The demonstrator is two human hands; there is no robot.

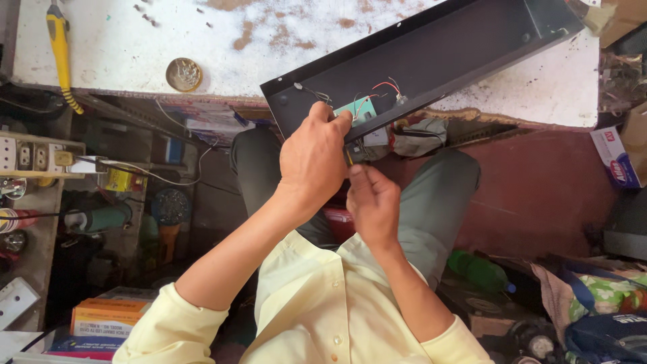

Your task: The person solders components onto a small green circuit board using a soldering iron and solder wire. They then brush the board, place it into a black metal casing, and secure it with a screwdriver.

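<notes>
A long black metal channel point(431, 54) lies slanted across the white worktop point(121, 47), its near end over the table edge. Inside that end sits a small teal circuit board point(362, 108) with red and white wires point(385, 87). My left hand point(313, 158) grips the channel's near edge, thumb and fingers on the board. My right hand point(372, 202) is just below it, fingertips pinched on something small and yellowish at the channel's underside; what it is cannot be made out.
A round metal tin lid point(184, 73) and a yellow-handled tool point(60, 50) lie on the worktop. A shelf with sockets point(34, 156) and tools stands at left, boxes point(108, 315) below. A green bottle point(480, 271) and bags point(600, 303) lie at right.
</notes>
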